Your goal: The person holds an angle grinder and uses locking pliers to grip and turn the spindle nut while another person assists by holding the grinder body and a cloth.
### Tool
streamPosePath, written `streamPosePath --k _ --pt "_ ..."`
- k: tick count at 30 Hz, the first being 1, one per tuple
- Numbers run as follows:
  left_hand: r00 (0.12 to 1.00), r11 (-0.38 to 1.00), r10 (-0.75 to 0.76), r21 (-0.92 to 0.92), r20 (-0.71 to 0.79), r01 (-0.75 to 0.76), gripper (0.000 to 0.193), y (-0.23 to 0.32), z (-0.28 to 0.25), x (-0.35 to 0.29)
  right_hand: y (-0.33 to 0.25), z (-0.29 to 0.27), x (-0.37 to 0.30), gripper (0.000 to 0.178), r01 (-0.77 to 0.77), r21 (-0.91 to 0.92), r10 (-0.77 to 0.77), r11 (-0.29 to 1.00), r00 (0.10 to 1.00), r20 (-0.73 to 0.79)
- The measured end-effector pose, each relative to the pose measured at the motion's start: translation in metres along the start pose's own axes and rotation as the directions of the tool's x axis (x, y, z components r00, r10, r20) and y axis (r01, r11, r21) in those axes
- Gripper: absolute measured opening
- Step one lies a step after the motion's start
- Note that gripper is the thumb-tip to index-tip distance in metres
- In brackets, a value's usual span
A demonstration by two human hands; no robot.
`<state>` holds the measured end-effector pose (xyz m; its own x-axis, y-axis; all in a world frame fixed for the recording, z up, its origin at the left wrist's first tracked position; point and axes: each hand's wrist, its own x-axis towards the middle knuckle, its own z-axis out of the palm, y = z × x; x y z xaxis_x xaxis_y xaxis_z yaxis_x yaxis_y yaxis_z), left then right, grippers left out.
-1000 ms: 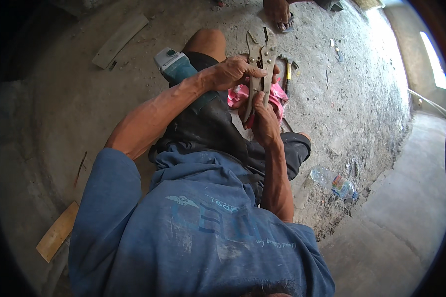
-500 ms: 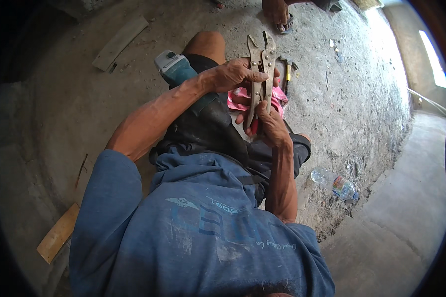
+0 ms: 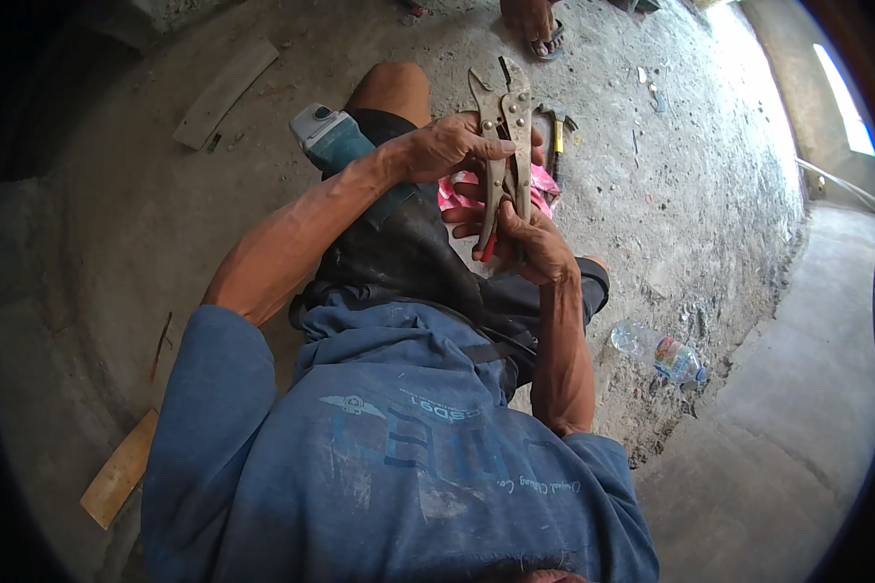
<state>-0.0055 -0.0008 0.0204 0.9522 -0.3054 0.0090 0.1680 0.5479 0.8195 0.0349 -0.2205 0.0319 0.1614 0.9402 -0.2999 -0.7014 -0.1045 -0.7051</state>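
Observation:
A pair of locking pliers, metal with a red release lever, is held upright in front of me, its jaws apart at the top. My left hand grips it just below the jaws, thumb across the front. Around the lower handles my right hand is closed, thumb on the front and some fingers reaching past the red lever. Behind the pliers lies a pink and white plastic bag, partly hidden by my hands. A teal angle grinder with a grey head rests by my left leg, below my left forearm.
A hammer with a yellow band lies beyond my right hand. On the right is a clear plastic bottle. Flat boards lie at the left, one a yellowish piece. Another person's sandalled foot is at the top.
The pliers and both hands have shifted slightly left in the view, along with the surroundings. The right-hand fingers near the red lever have spread a little. Both hands keep their hold.

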Motion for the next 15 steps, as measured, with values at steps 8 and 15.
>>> streamPosePath --k 8,15 --pt "1.000 0.998 0.025 0.052 -0.010 -0.024 0.047 0.004 0.004 -0.002 0.001 -0.012 -0.002 0.057 -0.058 -0.178 0.040 0.982 0.994 -0.105" --pt "1.000 0.996 0.025 0.090 -0.002 -0.024 0.047 0.005 0.002 -0.003 -0.010 -0.010 -0.002 0.060 -0.249 -0.471 0.135 0.847 0.956 -0.262"
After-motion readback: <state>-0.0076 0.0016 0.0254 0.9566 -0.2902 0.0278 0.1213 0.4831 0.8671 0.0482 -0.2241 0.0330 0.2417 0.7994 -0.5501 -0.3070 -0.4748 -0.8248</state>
